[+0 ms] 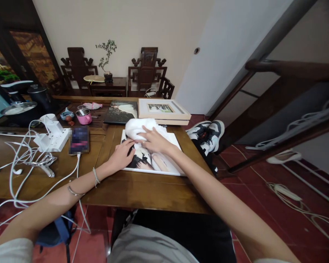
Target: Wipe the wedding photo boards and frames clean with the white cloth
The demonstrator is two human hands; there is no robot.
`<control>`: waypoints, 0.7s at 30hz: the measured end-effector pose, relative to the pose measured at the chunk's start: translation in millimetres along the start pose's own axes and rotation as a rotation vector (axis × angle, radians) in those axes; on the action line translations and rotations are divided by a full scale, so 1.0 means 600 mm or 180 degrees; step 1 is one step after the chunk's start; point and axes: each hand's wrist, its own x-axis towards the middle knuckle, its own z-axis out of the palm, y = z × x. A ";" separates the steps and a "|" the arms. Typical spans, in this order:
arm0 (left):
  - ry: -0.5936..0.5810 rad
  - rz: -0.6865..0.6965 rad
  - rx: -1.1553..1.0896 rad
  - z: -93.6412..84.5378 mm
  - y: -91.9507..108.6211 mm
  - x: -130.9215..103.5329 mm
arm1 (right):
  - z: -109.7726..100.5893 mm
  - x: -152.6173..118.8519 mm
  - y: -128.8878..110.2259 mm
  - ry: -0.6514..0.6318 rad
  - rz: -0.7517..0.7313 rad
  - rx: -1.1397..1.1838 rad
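A photo panel (144, 160) with white edges lies flat on the wooden table in front of me. A bunched, fluffy white cloth (134, 127) covers its upper part. My right hand (152, 140) rests on the cloth with its fingers spread. My left hand (123, 155) lies over the panel's left side, fingers stretched out, the tips touching or very near the cloth's lower edge. Part of the panel's picture is hidden under the cloth and both hands.
Behind the panel are a dark photo panel (120, 111) and a framed picture (163, 109). To the left are a phone (79, 140), a power strip (53, 138), tangled white cables and a pink cup (83, 116). Shoes (208, 133) sit beyond the table's right edge.
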 end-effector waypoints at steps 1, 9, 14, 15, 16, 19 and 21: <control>-0.0028 -0.0005 0.0007 0.001 0.001 0.000 | 0.001 -0.017 0.017 0.0007 0.0025 -0.0003; -0.0093 -0.0119 -0.0007 -0.002 0.006 -0.002 | 0.002 -0.142 0.082 0.0096 0.0445 -0.0346; -0.0082 -0.0157 -0.0020 -0.001 0.007 -0.003 | 0.014 -0.235 -0.013 0.0137 -0.0140 -0.0324; -0.0091 -0.0181 0.0002 0.000 0.007 -0.003 | 0.016 -0.251 -0.029 0.0125 -0.0224 -0.0320; -0.0104 -0.0198 0.0027 0.001 0.007 -0.003 | 0.018 -0.263 -0.041 0.0107 -0.0286 -0.0324; -0.0125 -0.0198 0.0094 0.002 0.006 -0.003 | 0.018 -0.272 -0.042 0.0019 -0.0349 -0.0374; -0.0139 -0.0181 0.0134 0.001 0.005 -0.002 | 0.015 -0.251 -0.017 0.0003 -0.0262 -0.0412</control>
